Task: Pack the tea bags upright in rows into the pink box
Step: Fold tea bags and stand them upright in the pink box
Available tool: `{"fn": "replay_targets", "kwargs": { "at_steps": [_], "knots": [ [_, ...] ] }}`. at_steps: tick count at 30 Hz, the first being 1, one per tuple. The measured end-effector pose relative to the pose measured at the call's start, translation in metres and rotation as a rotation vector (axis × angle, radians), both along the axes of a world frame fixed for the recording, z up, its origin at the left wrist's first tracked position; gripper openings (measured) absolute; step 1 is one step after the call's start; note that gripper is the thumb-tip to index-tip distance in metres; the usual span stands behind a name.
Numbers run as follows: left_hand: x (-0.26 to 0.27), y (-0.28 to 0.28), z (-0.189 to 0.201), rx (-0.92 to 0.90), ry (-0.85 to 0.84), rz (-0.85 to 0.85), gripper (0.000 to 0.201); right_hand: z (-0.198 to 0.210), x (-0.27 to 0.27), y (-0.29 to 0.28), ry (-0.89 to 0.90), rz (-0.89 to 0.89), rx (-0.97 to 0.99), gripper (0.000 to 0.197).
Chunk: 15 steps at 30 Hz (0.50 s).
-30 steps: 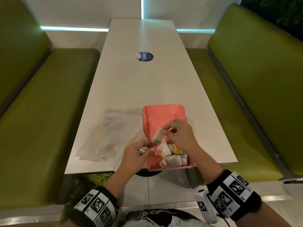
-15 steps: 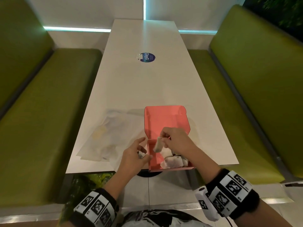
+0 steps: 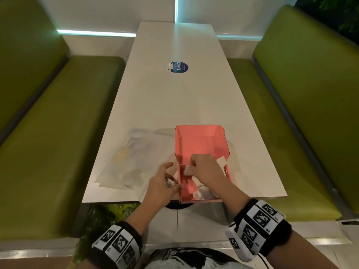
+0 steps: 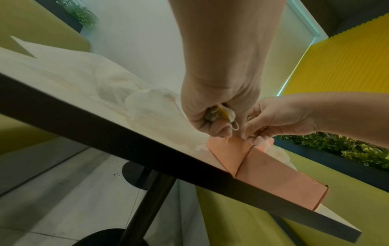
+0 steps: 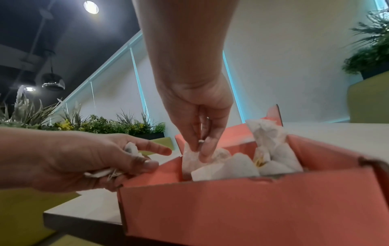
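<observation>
The pink box (image 3: 183,189) (image 5: 231,208) (image 4: 271,174) sits open at the table's near edge, its lid (image 3: 198,140) standing back. My right hand (image 3: 204,167) (image 5: 200,146) pinches a white tea bag (image 3: 188,170) (image 5: 190,159) upright in the box's far left corner. Several more tea bags (image 5: 271,149) (image 3: 202,193) lie loose or lean inside the box. My left hand (image 3: 165,183) (image 5: 118,159) (image 4: 219,119) rests against the box's left wall, curled round a bunch of tea bags (image 4: 223,114) (image 5: 131,149) with their strings.
A crumpled clear plastic bag (image 3: 126,164) (image 4: 94,83) lies on the white table (image 3: 174,98) left of the box. A round blue sticker (image 3: 179,67) is at mid table. Green benches (image 3: 48,133) flank both sides.
My right hand has come down from above the box with the tea bag and set it into the far left corner. The left hand has stayed by the left wall.
</observation>
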State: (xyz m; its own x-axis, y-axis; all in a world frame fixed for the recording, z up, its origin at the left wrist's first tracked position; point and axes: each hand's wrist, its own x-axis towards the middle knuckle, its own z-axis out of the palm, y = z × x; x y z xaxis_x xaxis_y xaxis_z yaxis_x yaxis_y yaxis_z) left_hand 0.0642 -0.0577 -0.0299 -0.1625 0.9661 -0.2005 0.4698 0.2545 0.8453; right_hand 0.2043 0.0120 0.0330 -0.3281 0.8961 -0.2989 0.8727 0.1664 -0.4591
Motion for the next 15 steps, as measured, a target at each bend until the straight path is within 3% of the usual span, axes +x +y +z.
{"fn": "replay_targets", "kwargs": {
  "at_steps": [15],
  "knots": [
    [-0.002,0.002,-0.003,-0.036,-0.004,-0.023,0.068,-0.015,-0.004,0.01,0.14,-0.109,0.046,0.014]
  ]
}}
